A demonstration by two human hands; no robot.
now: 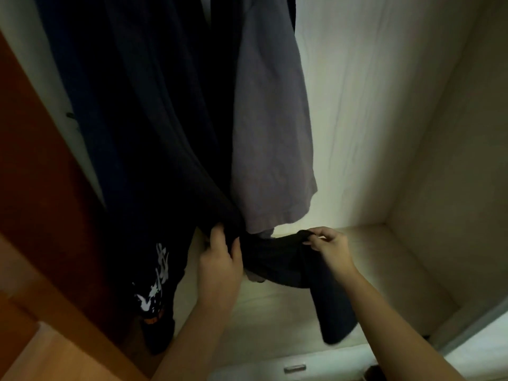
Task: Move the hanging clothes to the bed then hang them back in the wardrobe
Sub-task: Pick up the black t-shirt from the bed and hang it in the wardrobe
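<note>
Several dark garments hang inside the wardrobe, among them a black one [165,119] and a grey-mauve shirt [270,138] to its right. My left hand [220,259] grips the lower hem of the black garment just under the grey shirt. My right hand [327,243] pinches another part of the same black cloth [277,259], which stretches between both hands and droops down past my right forearm. A black garment with a white and orange print [154,287] hangs lower at the left. The hangers and rail are out of view.
The wardrobe's pale back wall [357,119] and right side wall [453,160] enclose a light floor panel [398,270]. An orange-brown wooden door [41,188] stands at the left. A drawer handle [294,368] shows at the bottom edge.
</note>
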